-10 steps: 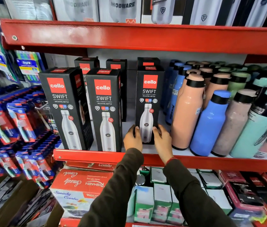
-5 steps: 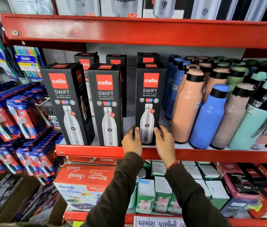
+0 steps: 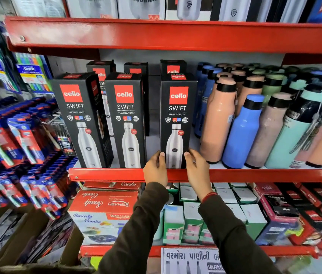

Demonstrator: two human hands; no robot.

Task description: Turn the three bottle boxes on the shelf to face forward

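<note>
Three black Cello Swift bottle boxes stand in a row at the front of the red shelf (image 3: 255,175). The left box (image 3: 77,119) is angled slightly, its right side showing. The middle box (image 3: 126,119) and the right box (image 3: 177,119) show their printed fronts. My left hand (image 3: 155,171) grips the lower left edge of the right box and my right hand (image 3: 196,171) grips its lower right edge. Three more black boxes (image 3: 173,67) stand behind in a second row.
Peach, blue, pink and mint bottles (image 3: 241,131) crowd the shelf just right of the right box. Toothbrush packs (image 3: 9,139) hang at the left. Another red shelf (image 3: 156,34) sits overhead, and boxed goods (image 3: 104,210) fill the shelf below.
Both hands stay on the right box's lower edges. The box has come forward to the shelf's front edge, in line with the other two. The camera has moved closer.
</note>
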